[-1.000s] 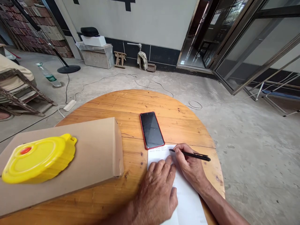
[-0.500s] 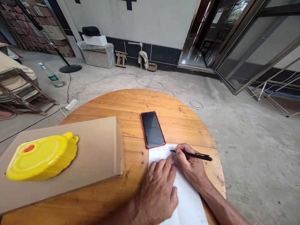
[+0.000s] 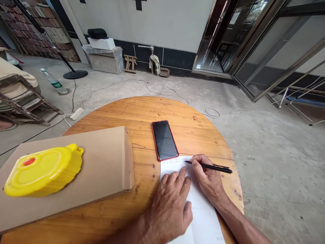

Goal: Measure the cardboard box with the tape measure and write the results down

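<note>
My right hand (image 3: 207, 176) grips a black pen (image 3: 215, 167), its tip at the upper part of a white sheet of paper (image 3: 203, 210). Small handwritten characters run in two lines along the sheet's top. My left hand (image 3: 172, 200) lies flat on the paper with fingers stretched out, the index fingertip just below the writing. Touching or overlapping the paper's top edge is a smartphone (image 3: 165, 139) in a red case, its screen dark. Part of the sheet is hidden under both hands.
On the round wooden table (image 3: 142, 118), a cardboard box (image 3: 106, 162) stands at the left with a yellow plastic case (image 3: 43, 169) on top. Beyond are a water bottle (image 3: 53, 81), a stand base (image 3: 75, 74), a wooden chair (image 3: 25, 98) and loose cable (image 3: 212, 113) on the floor.
The pen tip and my right hand have shifted slightly to the right along the written line. My left hand stays on the paper; the view has moved a little.
</note>
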The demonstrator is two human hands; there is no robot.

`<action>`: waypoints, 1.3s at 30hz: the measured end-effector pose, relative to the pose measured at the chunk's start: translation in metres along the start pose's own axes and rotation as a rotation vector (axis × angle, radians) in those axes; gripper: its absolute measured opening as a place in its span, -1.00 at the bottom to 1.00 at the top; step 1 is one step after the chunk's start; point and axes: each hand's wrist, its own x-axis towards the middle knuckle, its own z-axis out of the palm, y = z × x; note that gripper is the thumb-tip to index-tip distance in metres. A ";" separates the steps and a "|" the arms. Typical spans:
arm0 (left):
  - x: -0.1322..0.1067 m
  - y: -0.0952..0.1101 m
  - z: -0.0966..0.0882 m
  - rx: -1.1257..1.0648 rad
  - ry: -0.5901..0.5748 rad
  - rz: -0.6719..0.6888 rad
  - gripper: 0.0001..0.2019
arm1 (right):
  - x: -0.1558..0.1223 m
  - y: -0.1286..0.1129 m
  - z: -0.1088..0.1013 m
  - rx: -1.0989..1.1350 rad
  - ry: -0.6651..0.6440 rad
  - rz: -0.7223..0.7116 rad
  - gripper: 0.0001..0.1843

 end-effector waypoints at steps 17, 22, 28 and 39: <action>0.000 0.001 -0.001 -0.014 -0.006 -0.004 -0.47 | 0.000 -0.002 0.000 -0.087 -0.022 -0.021 -0.83; 0.000 0.001 -0.001 -0.005 0.004 -0.003 -0.48 | 0.001 -0.002 -0.001 -0.059 -0.023 -0.010 -0.82; 0.001 0.001 -0.001 -0.003 0.007 -0.008 -0.50 | 0.000 -0.003 -0.001 -0.056 -0.021 0.002 -0.83; 0.002 0.000 -0.005 -0.025 0.001 -0.016 -0.51 | 0.000 -0.005 -0.004 -0.023 0.002 0.023 -0.80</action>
